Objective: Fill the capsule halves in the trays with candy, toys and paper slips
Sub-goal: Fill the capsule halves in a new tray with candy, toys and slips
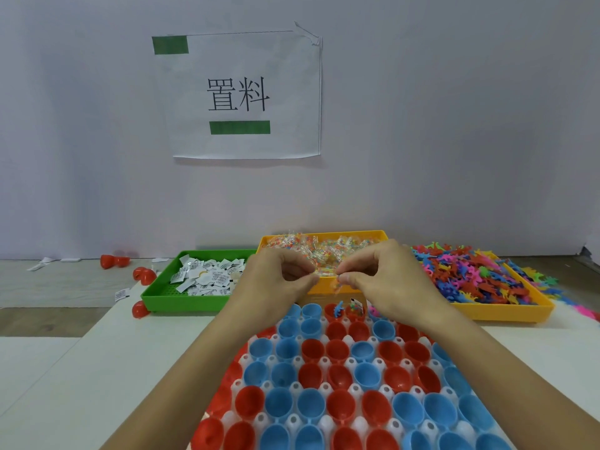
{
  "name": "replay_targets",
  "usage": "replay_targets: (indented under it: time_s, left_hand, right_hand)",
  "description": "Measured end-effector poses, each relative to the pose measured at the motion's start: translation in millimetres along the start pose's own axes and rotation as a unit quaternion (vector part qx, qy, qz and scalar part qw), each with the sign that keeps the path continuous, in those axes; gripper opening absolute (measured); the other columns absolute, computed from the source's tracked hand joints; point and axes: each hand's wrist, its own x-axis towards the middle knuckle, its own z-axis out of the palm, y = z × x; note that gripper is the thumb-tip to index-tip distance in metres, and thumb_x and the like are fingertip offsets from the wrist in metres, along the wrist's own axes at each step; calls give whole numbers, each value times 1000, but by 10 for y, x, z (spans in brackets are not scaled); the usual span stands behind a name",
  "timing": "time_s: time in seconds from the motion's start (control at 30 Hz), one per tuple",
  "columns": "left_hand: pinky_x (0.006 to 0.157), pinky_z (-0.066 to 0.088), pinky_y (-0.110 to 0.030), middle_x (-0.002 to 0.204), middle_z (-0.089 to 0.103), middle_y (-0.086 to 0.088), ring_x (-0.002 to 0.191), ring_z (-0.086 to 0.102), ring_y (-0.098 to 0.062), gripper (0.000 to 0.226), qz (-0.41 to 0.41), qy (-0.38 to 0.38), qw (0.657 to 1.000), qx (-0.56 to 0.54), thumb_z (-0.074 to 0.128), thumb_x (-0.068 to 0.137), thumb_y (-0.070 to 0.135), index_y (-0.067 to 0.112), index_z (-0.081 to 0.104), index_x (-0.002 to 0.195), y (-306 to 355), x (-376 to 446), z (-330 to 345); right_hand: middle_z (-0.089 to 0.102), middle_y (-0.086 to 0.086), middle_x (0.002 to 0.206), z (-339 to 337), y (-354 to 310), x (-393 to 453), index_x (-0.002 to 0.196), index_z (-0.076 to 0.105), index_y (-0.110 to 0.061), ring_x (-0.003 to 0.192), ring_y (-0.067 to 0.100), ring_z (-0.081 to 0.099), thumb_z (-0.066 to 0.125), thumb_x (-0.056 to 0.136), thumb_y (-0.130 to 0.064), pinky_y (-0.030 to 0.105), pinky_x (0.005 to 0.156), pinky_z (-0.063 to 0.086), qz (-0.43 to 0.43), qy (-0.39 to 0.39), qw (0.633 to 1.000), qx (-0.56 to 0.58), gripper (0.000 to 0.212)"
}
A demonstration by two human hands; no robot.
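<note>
A white holder tray (354, 389) in front of me carries rows of red and blue capsule halves (311, 350). Two red halves in the far row hold items: one a blue toy (338, 308), the other candy and a paper slip (355, 307). Above that far row, my left hand (276, 280) and my right hand (380, 276) pinch the two ends of a clear candy packet (325, 271) between thumb and fingers. Behind them stand an orange candy tray (324, 237), a green tray of paper slips (204, 276) and an orange tray of coloured toys (480, 277).
Loose red capsule halves (143, 276) lie left of the green tray, with stray paper slips (120, 294) on the table. A few toys (584, 311) have spilled at the far right. A paper sign (240, 95) hangs on the wall behind.
</note>
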Motion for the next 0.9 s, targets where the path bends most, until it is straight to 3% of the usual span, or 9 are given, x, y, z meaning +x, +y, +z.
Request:
replay_targets:
  time_s: [0.07,0.17,0.33,0.47,0.63,0.73,0.8,0.9]
  left_hand:
    - [75,59,-31,73,74,2,73,71,-14,3,-17,25,1000,0,76,84,14,16,76,82,-60,32,-95]
    - [68,53,-24,71,72,6,70,68,-9,10,-41,81,995,28,74,86,16,22,74,79,-193,84,-250]
    - [62,45,-17,79,71,6,73,62,-2,9,-81,154,978,115,68,89,11,14,77,91,-464,122,-449]
    - [77,45,-25,104,73,-4,85,60,-12,19,-122,130,966,189,59,93,6,12,75,100,-683,128,-513]
    - [86,44,-25,118,69,-6,99,57,-15,35,-138,53,962,230,43,93,-2,13,73,103,-813,79,-455]
    - [98,46,-39,125,64,-8,115,56,-24,33,-140,40,956,255,43,95,1,15,69,107,-810,68,-411]
    - [97,46,-45,119,65,-8,113,56,-28,32,-139,35,954,264,42,95,2,18,68,105,-794,68,-402]
    - [88,49,-43,94,61,-7,102,60,-36,33,-149,28,952,267,41,95,4,26,65,90,-765,56,-388]
  right_hand:
    - [74,-15,84,13,37,4,88,81,-23,79,-6,66,76,86,-15,5,70,49,-11,-4,999,-48,9]
    - [75,-14,84,54,68,-5,89,81,-23,78,-5,65,74,87,-16,13,77,51,-22,-17,996,-89,10]
    - [75,-15,87,104,97,-19,92,80,-25,78,-4,64,74,88,-20,20,78,54,-37,-37,990,-134,9]
    - [73,-17,86,127,115,-22,91,80,-28,75,-4,60,74,88,-23,23,78,54,-50,-45,985,-158,8]
    - [73,-17,88,149,129,-21,91,80,-26,85,0,62,71,89,-19,27,92,49,-63,-79,981,-168,11]
    - [74,-14,94,162,133,-21,94,80,-25,86,0,64,70,90,-16,26,87,54,-68,-93,977,-179,14]
    - [75,-14,97,165,135,-23,97,80,-25,88,1,64,68,91,-17,26,86,55,-74,-98,973,-194,15]
    - [75,-14,100,161,133,-27,100,79,-27,93,4,63,66,93,-19,27,89,53,-85,-102,967,-218,17]
